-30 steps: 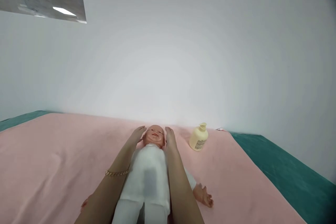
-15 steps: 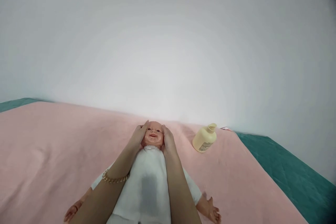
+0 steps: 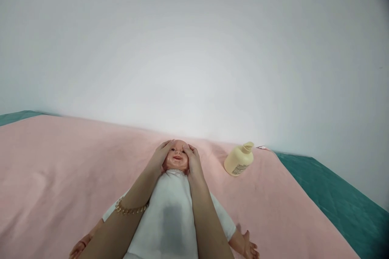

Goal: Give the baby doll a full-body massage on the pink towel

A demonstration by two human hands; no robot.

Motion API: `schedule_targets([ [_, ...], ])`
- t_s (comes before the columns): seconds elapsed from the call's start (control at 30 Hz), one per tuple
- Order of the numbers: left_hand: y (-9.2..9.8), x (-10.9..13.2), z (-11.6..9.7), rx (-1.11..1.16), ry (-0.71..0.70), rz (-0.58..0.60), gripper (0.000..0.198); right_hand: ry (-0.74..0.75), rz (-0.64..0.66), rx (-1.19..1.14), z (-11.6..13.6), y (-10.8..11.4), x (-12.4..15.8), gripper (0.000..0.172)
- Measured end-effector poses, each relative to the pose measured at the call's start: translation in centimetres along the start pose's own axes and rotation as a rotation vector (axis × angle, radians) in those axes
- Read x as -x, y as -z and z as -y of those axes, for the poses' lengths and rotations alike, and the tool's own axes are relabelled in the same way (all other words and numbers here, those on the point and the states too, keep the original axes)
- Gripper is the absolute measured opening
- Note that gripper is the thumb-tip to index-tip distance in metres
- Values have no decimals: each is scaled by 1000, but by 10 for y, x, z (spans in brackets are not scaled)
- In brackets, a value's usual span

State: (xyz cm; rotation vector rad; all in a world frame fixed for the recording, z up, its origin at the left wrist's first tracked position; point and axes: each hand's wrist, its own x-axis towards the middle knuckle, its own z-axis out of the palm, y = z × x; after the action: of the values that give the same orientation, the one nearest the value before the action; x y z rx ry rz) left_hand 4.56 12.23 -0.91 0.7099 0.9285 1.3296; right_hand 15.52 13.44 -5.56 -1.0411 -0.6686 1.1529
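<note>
Bracelet (image 3: 131,210) below the left hand (image 3: 160,158), that hand cupped, unclenched, against the head (image 3: 177,161) of a doll (image 3: 173,194) lying face-up on a pink sheet (image 3: 79,162), right hand (image 3: 194,162) likewise opposite, yellow bottle (image 3: 238,160) standing near, green cover (image 3: 325,182) far right.

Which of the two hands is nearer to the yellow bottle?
Right: the right hand touches the doll's head on the side toward the yellow bottle; the left hand touches the opposite side.
</note>
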Motion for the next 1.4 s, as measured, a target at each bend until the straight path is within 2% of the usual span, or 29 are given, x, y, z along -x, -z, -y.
schedule_targets([
  [0.1, 1, 0, -1, -31, 32, 11, 40, -57, -55, -5, 3, -1, 2, 43],
  [0.23, 1, 1, -4, -86, 72, -29, 47, -34, -65, 32, 7, -1, 4, 46],
  [0.4, 1, 6, -11, -134, 77, -44, 43, -33, -59, 52, 6, 0, 2, 51],
  [0.57, -4, 8, -15, -203, 76, -83, 31, -34, -77, 46, 3, 0, 0, 47],
  [0.8, -3, 3, -8, -91, 78, -66, 26, -44, -57, -32, -2, 0, -2, 39],
  [1.0, 2, -4, -2, 22, 37, 4, 12, -71, -68, -93, -4, 3, -8, 34],
  [1.23, 4, -9, 1, 109, 101, -88, 18, -136, -60, -170, -4, 6, -13, 29],
  [1.4, 5, -11, 1, 126, 90, -47, 18, -160, 40, -272, -1, 8, -10, 31],
])
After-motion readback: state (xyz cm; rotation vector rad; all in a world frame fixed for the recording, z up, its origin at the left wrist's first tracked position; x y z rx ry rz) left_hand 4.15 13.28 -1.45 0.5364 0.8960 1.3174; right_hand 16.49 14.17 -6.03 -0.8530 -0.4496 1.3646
